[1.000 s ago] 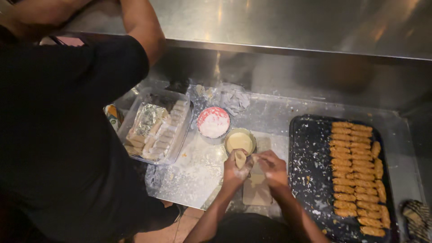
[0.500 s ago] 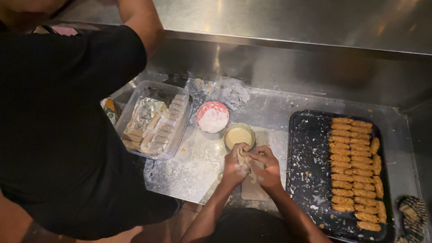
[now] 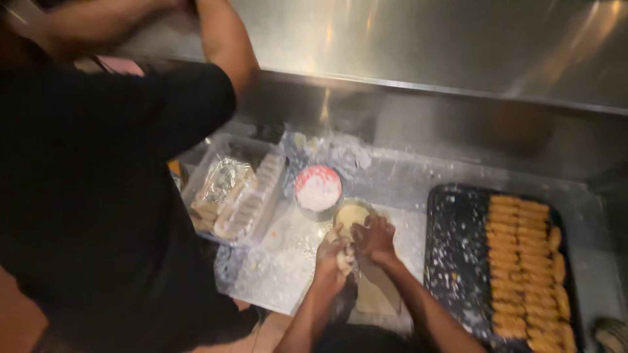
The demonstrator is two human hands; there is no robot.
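On the floured steel bench (image 3: 288, 268), just below a small bowl (image 3: 351, 214) of pale filling, both hands meet over a piece of dough (image 3: 344, 259). Left hand (image 3: 331, 257) cups the dough from the side, its grip curled round it; right hand (image 3: 374, 239) presses in from the other side, fingers pinching the dough's edge. Beside the bowl stands a pink-rimmed flour cup (image 3: 318, 188). Left of it sits a clear tub (image 3: 237, 196) of wrappers. At right, a dark tray (image 3: 458, 261) carries rows of golden rolls (image 3: 526, 261). Another person in a black shirt (image 3: 98, 196) stands at left.
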